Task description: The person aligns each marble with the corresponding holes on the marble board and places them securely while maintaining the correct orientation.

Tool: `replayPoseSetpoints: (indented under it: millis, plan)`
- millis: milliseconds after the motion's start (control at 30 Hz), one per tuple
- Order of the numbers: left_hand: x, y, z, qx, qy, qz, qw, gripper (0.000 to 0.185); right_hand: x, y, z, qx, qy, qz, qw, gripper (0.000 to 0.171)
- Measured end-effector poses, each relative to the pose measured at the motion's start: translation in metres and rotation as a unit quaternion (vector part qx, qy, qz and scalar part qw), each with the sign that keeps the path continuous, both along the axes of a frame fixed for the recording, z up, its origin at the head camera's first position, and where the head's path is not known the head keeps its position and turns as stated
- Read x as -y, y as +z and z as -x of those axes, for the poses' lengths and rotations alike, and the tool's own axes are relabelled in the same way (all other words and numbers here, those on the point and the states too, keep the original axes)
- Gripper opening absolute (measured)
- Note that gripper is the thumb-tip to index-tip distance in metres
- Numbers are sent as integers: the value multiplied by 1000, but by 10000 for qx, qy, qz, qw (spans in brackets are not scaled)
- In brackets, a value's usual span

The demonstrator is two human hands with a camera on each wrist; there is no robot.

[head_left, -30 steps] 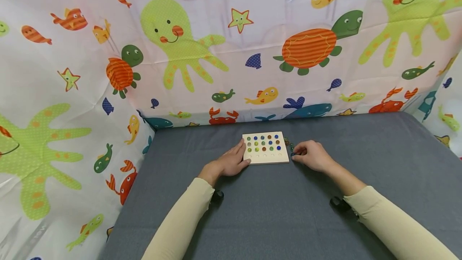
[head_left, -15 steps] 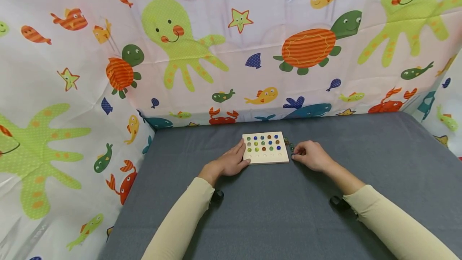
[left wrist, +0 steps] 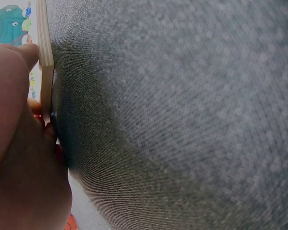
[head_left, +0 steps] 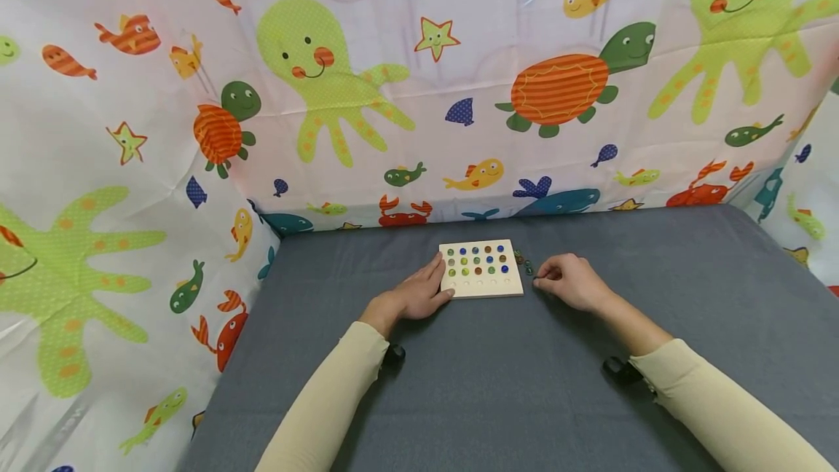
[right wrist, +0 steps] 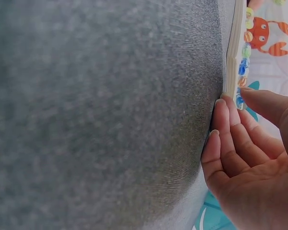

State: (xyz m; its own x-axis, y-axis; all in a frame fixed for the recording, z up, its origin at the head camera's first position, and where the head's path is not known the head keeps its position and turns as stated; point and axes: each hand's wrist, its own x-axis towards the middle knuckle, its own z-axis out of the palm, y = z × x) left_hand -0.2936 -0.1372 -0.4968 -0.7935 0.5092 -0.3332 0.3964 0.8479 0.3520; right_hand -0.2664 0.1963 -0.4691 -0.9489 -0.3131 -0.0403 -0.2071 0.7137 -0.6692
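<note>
The left hand (head_left: 419, 293) lies nearly flat, with its fingers stretched out and side by side on the left edge of a pale wooden board (head_left: 485, 290). Its thumb sits at the board's near corner, spread away from the fingers. The right hand (head_left: 572, 282) is just beside the board's other end, a little apart from it. Its fingers are bent, and the thumb and pointing finger come close together, low over the table. I can't tell if it has anything pinched between the tips.

The board lies flat between the two hands. It holds three rows of shiny marbles (head_left: 504, 269), five in each row. I see blue, green, yellowy green, brown and one that looks grey. The row nearest the person has five small round dents (head_left: 480, 282).

Between the board and the right hand, some loose marbles (head_left: 529, 266) sit on the table, green and brownish, too small to count well.

Behind each hand there is a black thing (head_left: 394, 355) at the wrist, then a cream sleeve (head_left: 328, 399). A dark grey cloth (head_left: 485, 392) spreads under both hands. Past them hangs a white sheet (head_left: 387, 137) with sea animals. A big striped turtle (head_left: 560, 89) is beyond the right hand, and a green octopus (head_left: 304, 38) is beyond the left.
</note>
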Motion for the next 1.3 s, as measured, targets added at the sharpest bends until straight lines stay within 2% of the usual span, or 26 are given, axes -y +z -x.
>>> replayPoseSetpoints:
  millis: [300,667,933,1300]
  plan:
    - [2,-3,2,-14,-24,-34,10000,79,1,4,-6,64,-5,130,9999,15]
    - [1,12,-8,-127,-104,34,9999,76,14,12,-5,-171,114,234,9995,14]
    - [2,0,1,-41,-34,-15,10000,77,23,16,-2,-281,201,280,9990,13]
    - [3,-8,5,17,-6,-66,10000,77,36,20,-1,-285,362,376,9982,14]
